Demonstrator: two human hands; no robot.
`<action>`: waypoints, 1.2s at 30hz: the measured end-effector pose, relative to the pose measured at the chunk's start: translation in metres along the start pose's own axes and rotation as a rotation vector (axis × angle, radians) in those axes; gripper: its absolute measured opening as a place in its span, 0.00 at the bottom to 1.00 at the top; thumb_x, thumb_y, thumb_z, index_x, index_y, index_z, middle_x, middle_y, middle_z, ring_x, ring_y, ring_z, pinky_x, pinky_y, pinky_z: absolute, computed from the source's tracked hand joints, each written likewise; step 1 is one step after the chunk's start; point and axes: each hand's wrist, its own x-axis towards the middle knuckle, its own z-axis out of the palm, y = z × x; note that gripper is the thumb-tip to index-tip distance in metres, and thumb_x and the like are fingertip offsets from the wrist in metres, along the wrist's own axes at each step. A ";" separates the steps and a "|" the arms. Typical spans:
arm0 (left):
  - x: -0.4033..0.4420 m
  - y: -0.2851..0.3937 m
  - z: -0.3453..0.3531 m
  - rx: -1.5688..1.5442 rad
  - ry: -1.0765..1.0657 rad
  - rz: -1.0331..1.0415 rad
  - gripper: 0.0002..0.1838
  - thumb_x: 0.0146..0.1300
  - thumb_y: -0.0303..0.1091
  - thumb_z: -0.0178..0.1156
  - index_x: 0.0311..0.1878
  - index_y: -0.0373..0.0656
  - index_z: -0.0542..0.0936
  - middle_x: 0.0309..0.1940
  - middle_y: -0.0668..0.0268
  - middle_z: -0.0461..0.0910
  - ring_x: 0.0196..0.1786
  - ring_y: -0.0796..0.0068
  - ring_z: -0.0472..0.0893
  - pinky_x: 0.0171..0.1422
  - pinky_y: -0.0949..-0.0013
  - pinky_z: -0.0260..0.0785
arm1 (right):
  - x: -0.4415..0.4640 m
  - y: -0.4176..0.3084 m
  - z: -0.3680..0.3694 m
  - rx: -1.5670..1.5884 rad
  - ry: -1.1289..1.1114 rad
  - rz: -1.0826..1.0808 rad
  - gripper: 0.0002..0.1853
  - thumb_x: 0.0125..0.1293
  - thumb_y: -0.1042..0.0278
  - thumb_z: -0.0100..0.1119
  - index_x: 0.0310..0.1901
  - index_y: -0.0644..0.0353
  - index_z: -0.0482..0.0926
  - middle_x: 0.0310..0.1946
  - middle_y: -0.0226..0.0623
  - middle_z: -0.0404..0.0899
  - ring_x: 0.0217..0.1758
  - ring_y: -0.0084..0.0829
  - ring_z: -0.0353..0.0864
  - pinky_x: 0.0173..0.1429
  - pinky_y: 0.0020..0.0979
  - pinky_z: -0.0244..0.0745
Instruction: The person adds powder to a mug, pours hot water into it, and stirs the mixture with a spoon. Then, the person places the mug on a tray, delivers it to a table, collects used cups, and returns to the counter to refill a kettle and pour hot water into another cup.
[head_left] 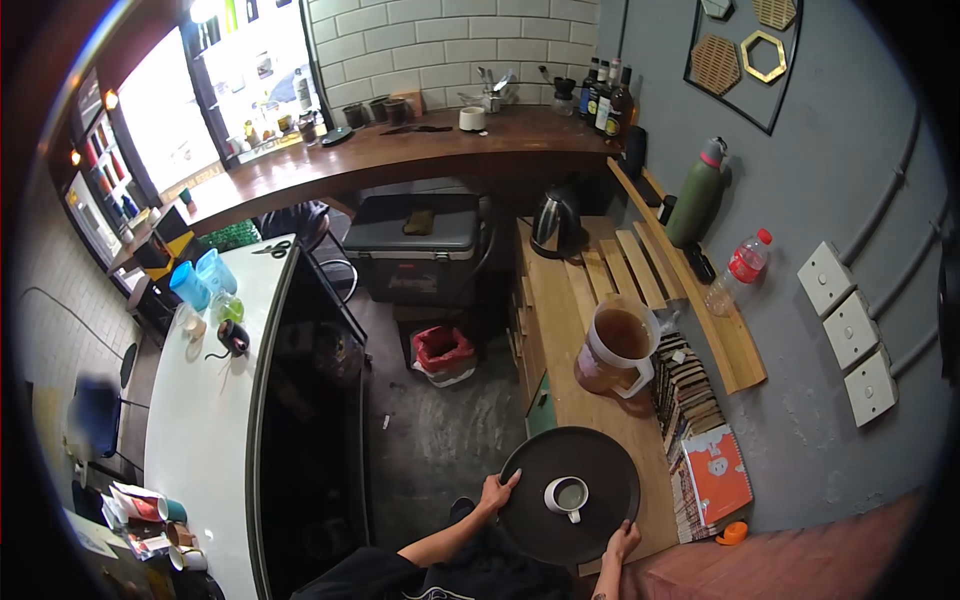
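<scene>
A round dark serving tray (610, 470) is held level in front of me, partly over the wooden counter. My left hand (497, 493) grips its left edge, thumb on top. At the lower right edge, my right hand (622, 541) is closed round the rim. A white cup (567, 497) stands upright near the tray's middle, its handle toward me, with a pale greyish inside; I cannot tell what is in it. Just beyond the tray, a large clear pitcher (612, 345) of brown liquid rests on the counter.
The wooden counter (560, 400) carries an electric kettle (555, 222) and a row of books (683, 400). A wall ledge holds a green bottle (697, 195) and a plastic bottle (738, 272). A white counter (205, 430) runs along the left. A red-lined bin (443, 352) stands on the floor.
</scene>
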 end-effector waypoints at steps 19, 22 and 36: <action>0.021 0.025 0.100 0.241 0.067 0.004 0.33 0.66 0.56 0.62 0.60 0.35 0.78 0.53 0.47 0.82 0.62 0.49 0.78 0.65 0.55 0.69 | -0.011 -0.044 -0.011 0.355 -0.460 -0.187 0.14 0.69 0.75 0.60 0.55 0.63 0.74 0.30 0.33 0.79 0.29 0.24 0.84 0.34 0.26 0.80; 0.026 0.022 0.097 0.239 0.008 0.004 0.36 0.66 0.57 0.62 0.65 0.37 0.72 0.58 0.47 0.80 0.65 0.50 0.77 0.67 0.56 0.68 | -0.008 -0.053 -0.006 0.474 -0.521 -0.045 0.07 0.72 0.71 0.59 0.47 0.63 0.74 0.30 0.34 0.79 0.29 0.24 0.84 0.34 0.26 0.80; 0.012 -0.001 -0.029 -0.133 -0.396 -0.229 0.33 0.69 0.57 0.60 0.66 0.42 0.68 0.54 0.58 0.78 0.54 0.67 0.80 0.58 0.60 0.75 | -0.017 -0.107 0.039 0.535 -0.451 0.093 0.07 0.63 0.76 0.55 0.27 0.64 0.76 0.17 0.28 0.73 0.16 0.19 0.72 0.20 0.26 0.66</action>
